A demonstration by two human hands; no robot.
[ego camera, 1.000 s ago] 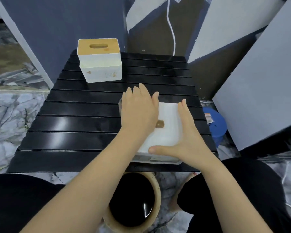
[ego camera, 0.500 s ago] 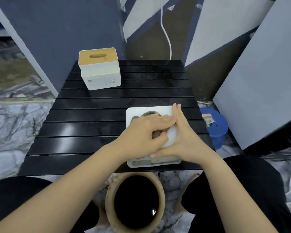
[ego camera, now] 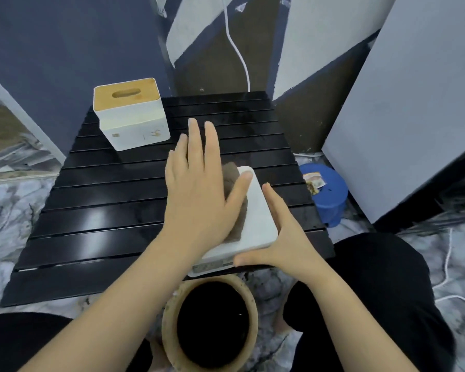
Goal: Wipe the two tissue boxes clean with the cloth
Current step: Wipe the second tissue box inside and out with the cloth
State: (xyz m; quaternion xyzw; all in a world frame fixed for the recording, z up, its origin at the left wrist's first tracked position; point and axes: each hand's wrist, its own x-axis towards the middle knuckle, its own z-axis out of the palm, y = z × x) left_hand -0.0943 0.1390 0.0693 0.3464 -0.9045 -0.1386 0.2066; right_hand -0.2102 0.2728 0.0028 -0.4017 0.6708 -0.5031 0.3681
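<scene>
A white tissue box (ego camera: 261, 221) lies on its side at the near right of the black slatted table (ego camera: 113, 200). A brownish cloth (ego camera: 236, 200) lies on its top face. My left hand (ego camera: 199, 189) presses flat on the cloth with straight fingers reaching past the box's far edge. My right hand (ego camera: 282, 237) braces the box, fingers straight along its right side and thumb against its near edge. A second white tissue box (ego camera: 132, 122) with a wooden slotted lid stands upright at the table's far left.
A tan pot (ego camera: 169, 318) with a dark inside stands on the floor below the table's near edge, between my knees. A blue bucket (ego camera: 330, 194) sits right of the table. Grey panels lean on the right and a white cable (ego camera: 236, 49) hangs behind.
My left hand has slid the cloth from the box's near middle toward its far edge, and its fingers have straightened. My right hand's fingers shifted from the top to the box's right side.
</scene>
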